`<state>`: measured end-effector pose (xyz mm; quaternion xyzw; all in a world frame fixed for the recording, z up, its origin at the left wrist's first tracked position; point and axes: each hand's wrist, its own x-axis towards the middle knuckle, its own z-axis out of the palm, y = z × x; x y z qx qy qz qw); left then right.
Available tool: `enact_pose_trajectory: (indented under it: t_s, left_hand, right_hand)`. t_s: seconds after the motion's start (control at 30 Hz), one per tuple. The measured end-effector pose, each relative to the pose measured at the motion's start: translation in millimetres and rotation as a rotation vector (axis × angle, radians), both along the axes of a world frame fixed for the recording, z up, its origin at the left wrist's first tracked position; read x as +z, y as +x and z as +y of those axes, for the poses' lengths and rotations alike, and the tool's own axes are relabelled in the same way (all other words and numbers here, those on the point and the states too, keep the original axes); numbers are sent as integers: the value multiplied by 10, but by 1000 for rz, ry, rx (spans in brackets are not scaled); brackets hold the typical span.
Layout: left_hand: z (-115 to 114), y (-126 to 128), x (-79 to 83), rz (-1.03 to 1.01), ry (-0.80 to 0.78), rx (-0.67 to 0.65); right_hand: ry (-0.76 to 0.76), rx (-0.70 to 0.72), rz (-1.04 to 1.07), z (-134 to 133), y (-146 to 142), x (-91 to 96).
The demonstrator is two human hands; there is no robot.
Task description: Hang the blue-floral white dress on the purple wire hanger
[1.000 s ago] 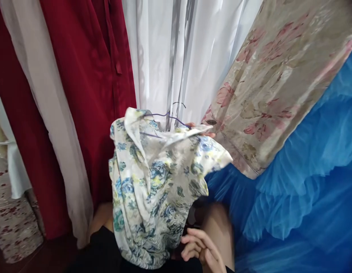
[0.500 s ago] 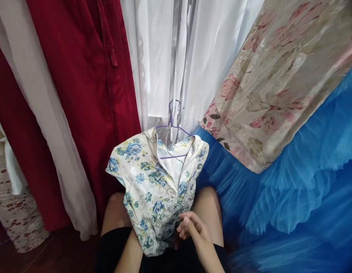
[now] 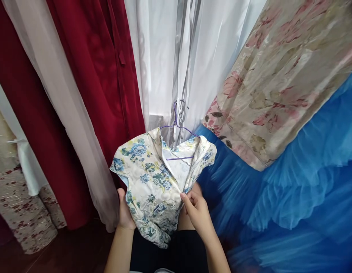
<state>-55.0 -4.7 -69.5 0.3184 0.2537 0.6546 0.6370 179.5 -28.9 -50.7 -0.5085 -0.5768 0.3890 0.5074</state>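
Blue tulle point(image 3: 292, 197) fills my right side, red drape point(image 3: 87, 76) hangs left. Between them the floral blouse point(image 3: 150, 178), on a purple hanger point(image 3: 180, 127), lies over my lap. My left hand point(image 3: 125, 212) clasps its left side, fingers tucked behind the cloth. My right hand point(image 3: 197, 210) pinches the front opening's edge.

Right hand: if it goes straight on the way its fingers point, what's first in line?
The floral top: the right hand points up-left and its fingertips touch the top's front edge. Beyond the cloth lies the hanger, though depth is unclear.
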Motion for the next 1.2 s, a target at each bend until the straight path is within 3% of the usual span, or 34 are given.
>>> enact_pose_trajectory:
  t_s: [0.1, 0.17, 0.27, 0.3, 0.33, 0.37, 0.43, 0.5, 0.53, 0.63, 0.7, 0.83, 0.93, 1.0, 1.1, 1.2]
  left_hand:
    - [109, -75, -45, 64, -126, 158]
    - [186, -79, -47, 248, -139, 377]
    - [199, 48, -28, 466, 60, 932]
    - [167, 128, -24, 511, 148, 1081]
    - [121, 224, -23, 569, 237, 1146]
    - [65, 334, -27, 658, 322, 1103]
    - [-55, 581, -50, 858, 448, 777]
    - [-150, 824, -90, 941, 463, 450]
    - [-179, 926, -110, 933, 427, 372]
    - [-196, 1096, -136, 888, 331, 360]
    - [-168, 1089, -109, 927, 358, 349]
    - [-85, 971, -57, 1035, 430, 300]
    - [-7, 911, -133, 1086, 420, 294]
    - [54, 875, -214, 1107, 421, 271]
    - [144, 794, -210, 1153, 434, 254]
    - [234, 700, 137, 1098, 513, 331]
  right_hand:
    - [-8, -38, 100, -36, 2, -18]
    - [-16, -52, 159, -59, -37, -12]
    - [-55, -33, 241, -77, -131, -1]
    - [-72, -22, 265, -78, -165, 4]
    - [-88, -9, 283, -77, -197, 9]
    - [-99, 6, 297, -75, -226, 16]
    - [-105, 41, 311, -77, -273, 28]
    - [-97, 70, 320, -91, -298, 41]
    - [-94, 83, 324, -100, -300, 50]
    - [-104, 126, 316, -78, -258, 144]
    - [-76, 136, 327, 33, -197, 319]
    - [9, 135, 428, 535, -111, 994]
    - [31, 172, 535, 917, -143, 1541]
    - [17, 188, 598, 1043, -192, 1759]
    - [90, 171, 545, 1038, -262, 1788]
    - [214, 99, 402, 933, -299, 1626]
